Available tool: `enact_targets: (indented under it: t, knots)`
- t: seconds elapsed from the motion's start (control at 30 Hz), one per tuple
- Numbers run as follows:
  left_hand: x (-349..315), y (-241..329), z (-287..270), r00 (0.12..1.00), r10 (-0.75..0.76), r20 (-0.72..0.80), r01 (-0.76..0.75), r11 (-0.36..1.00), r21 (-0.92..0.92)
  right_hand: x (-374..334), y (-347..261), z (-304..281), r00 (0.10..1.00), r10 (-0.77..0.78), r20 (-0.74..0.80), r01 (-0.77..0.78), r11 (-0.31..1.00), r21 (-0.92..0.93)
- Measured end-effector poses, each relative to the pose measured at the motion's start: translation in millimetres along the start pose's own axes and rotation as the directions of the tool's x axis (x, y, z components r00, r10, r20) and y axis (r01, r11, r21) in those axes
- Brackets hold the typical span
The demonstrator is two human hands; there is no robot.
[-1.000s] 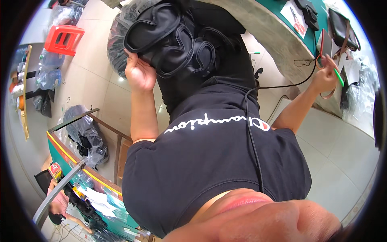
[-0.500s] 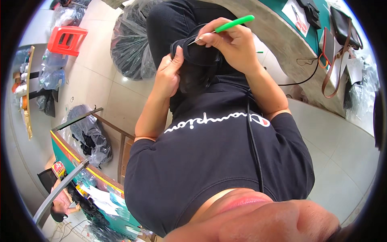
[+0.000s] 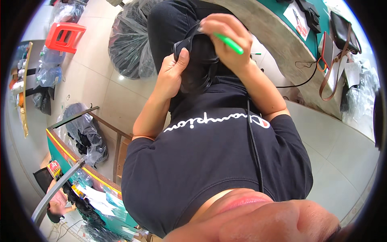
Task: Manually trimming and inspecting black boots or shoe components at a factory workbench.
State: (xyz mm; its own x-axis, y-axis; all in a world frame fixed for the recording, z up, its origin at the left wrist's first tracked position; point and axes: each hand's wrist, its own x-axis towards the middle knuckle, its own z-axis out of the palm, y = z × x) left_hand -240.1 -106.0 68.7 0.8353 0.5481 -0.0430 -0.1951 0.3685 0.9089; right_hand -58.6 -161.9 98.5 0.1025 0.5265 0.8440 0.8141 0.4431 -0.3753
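Note:
A soft black piece (image 3: pixel 197 74) with strap-like edges lies over my lap; its exact kind is hard to make out against my dark clothes. My left hand (image 3: pixel 169 76) grips its left edge, thumb on top. At its far edge is my right hand (image 3: pixel 234 42), closed round a thin-shafted tool with a green handle (image 3: pixel 229 43). The handle slants down across the palm, and the metal shaft is hidden by the fingers. The right fingertips are close to a narrow raised edge of the black piece; whether they pinch it cannot be made out.
A plastic-wrapped black bundle (image 3: pixel 131 44) stands left of my knee. Farther left is a red stool (image 3: pixel 65 37). At right a green-topped table (image 3: pixel 278 5) bears scissors (image 3: pixel 299 23) and a black bag (image 3: pixel 342 30). Another person (image 3: pixel 58 199) is at a bench, lower left.
My right hand has turned and moved slightly away from me, to the black piece's far edge. The green handle has swung from pointing up and right to down and right.

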Motion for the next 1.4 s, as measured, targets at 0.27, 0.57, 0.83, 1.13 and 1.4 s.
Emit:
enact_targets:
  t: [0.27,0.57,0.83,1.13,1.4]
  knots:
    - [0.9,-3.8,-1.9,0.981,0.107,-0.163,-0.168,0.885,-0.434,-35.6,68.7,-78.0,0.899,0.148,-0.412,-0.322,0.861,-0.393]
    - [7.2,-21.1,-0.1,0.993,0.078,-0.084,-0.108,0.882,-0.458,-33.2,5.1,-82.5,0.859,0.511,0.020,-0.421,0.684,0.596]
    - [8.4,-7.3,-11.7,0.983,0.036,0.180,0.137,0.509,-0.850,-11.0,-27.0,-55.9,0.760,0.208,0.615,-0.647,0.163,0.745]
    - [14.4,-14.6,-6.7,0.936,-0.109,0.335,0.343,0.496,-0.798,-8.9,-36.8,-34.6,0.723,0.064,0.688,-0.681,-0.102,0.725]
    - [22.3,10.0,-2.6,0.842,-0.510,0.175,0.537,0.820,-0.195,-6.6,-35.4,-40.1,0.594,0.035,0.804,-0.804,0.076,0.590]
